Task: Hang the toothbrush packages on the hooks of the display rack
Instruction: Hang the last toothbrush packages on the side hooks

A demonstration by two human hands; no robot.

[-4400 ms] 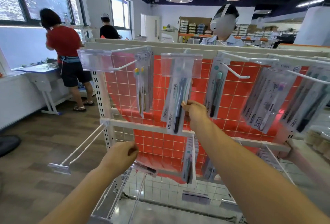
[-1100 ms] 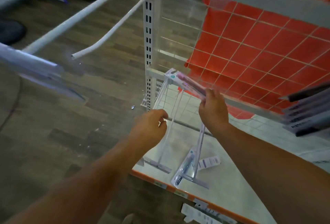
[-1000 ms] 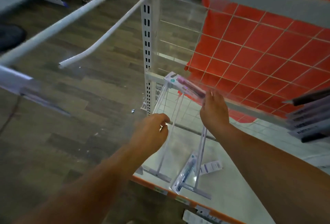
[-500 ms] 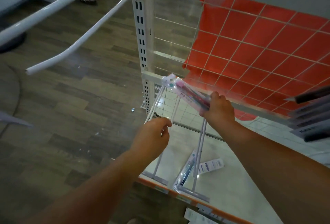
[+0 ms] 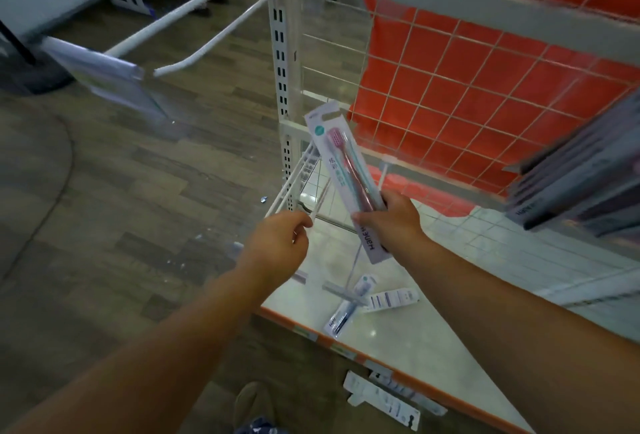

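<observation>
The display rack with its red grid back is the landmark: at its lower left corner post a white hook sticks out toward the person, and more packages lie below on the base shelf. The left hand pinches the free tip of this hook with curled fingers, and just to the right of it the right hand is clamped on the lower part of a toothbrush package, whose top points up toward the post. To do this step well, I think the left hand should keep the hook steady while the right hand turns the package so its small hang hole at the top meets the tip, then slides it along.
</observation>
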